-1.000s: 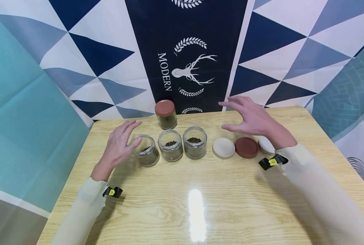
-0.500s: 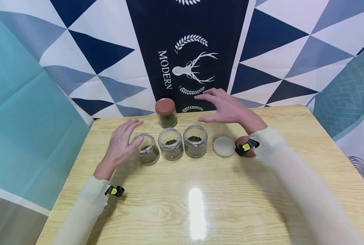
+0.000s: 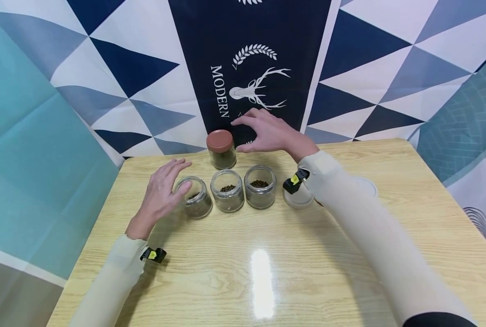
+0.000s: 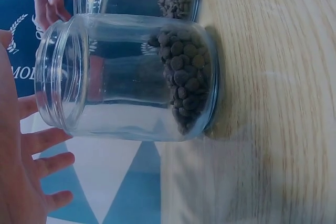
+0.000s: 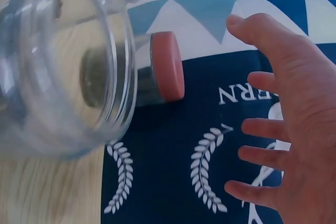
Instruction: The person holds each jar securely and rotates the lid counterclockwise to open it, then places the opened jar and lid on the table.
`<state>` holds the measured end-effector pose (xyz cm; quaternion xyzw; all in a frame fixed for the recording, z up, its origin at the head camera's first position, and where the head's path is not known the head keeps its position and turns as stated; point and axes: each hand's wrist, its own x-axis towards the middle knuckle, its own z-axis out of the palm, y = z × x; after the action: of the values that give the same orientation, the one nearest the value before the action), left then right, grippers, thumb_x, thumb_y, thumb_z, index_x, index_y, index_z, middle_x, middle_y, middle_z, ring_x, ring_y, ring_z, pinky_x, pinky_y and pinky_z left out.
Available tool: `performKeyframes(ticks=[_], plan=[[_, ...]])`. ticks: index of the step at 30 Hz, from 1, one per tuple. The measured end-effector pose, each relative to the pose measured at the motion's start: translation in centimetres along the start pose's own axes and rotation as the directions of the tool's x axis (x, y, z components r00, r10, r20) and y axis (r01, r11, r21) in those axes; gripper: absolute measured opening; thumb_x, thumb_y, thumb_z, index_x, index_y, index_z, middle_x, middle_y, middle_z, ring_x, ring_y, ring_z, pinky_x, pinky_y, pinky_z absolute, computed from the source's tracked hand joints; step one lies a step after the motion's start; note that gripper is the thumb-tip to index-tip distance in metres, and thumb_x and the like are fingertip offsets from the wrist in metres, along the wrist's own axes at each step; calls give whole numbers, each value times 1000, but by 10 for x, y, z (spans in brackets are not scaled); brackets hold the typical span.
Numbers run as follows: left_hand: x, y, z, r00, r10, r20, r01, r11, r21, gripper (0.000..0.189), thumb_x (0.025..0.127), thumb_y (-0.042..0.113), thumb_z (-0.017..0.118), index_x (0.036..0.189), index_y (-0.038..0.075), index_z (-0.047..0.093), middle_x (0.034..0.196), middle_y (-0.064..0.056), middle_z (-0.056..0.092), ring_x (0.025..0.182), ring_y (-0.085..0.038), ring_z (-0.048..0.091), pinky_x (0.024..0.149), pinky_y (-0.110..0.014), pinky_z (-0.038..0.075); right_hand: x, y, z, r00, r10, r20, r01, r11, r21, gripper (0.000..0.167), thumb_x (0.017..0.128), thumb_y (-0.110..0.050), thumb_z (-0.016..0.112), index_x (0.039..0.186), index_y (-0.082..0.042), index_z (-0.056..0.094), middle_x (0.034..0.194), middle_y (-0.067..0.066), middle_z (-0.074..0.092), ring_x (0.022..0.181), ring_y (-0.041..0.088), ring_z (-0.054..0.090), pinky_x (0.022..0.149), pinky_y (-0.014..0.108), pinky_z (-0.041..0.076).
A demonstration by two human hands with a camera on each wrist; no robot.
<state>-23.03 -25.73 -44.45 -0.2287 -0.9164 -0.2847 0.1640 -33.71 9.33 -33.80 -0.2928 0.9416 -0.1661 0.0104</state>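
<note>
Three open glass jars stand in a row: the left jar (image 3: 196, 202), middle jar (image 3: 228, 195) and right jar (image 3: 261, 191), each with dark contents. In the left wrist view, small rounded brown pieces (image 4: 184, 74) fill the bottom of the nearest jar. Beside the left jar's rim is my left hand (image 3: 159, 193), fingers spread; whether it touches the glass I cannot tell. Behind the row stands a jar with a reddish-brown lid (image 3: 220, 141). My right hand (image 3: 267, 131) hovers just right of that lidded jar (image 5: 168, 66), fingers apart and holding nothing.
A beige lid (image 3: 298, 201) lies right of the jars, partly under the right wrist in view. A white lid (image 3: 367, 185) shows beyond the sleeve, which hides most of a reddish-brown lid. The patterned backdrop (image 3: 136, 59) rises behind the table's back edge.
My right hand has moved left from above the loose lids to beside the lidded jar, its sleeve now covering the reddish-brown lid. The left hand has stayed almost still.
</note>
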Motion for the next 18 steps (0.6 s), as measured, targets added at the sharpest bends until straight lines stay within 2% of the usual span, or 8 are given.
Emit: performKeyframes(ticks=[14, 18], plan=[[-3, 0, 3, 1000, -1, -2, 1, 1000, 1, 71, 112, 61, 48, 158, 10, 63, 167, -23, 60, 163, -50, 47, 129, -80, 32, 45, -25, 10, 998, 21, 63, -22, 1000, 8, 74, 100, -56, 77, 166, -31, 55, 167, 11, 49, 150, 36, 47, 114, 64, 52], [-4, -1, 2, 1000, 0, 0, 0, 1000, 1, 73, 112, 64, 46, 158, 9, 63, 167, -23, 60, 162, -51, 47, 130, -79, 32, 56, -35, 12, 999, 10, 36, -11, 1000, 17, 70, 103, -53, 75, 165, -31, 55, 167, 12, 49, 150, 36, 47, 114, 63, 52]])
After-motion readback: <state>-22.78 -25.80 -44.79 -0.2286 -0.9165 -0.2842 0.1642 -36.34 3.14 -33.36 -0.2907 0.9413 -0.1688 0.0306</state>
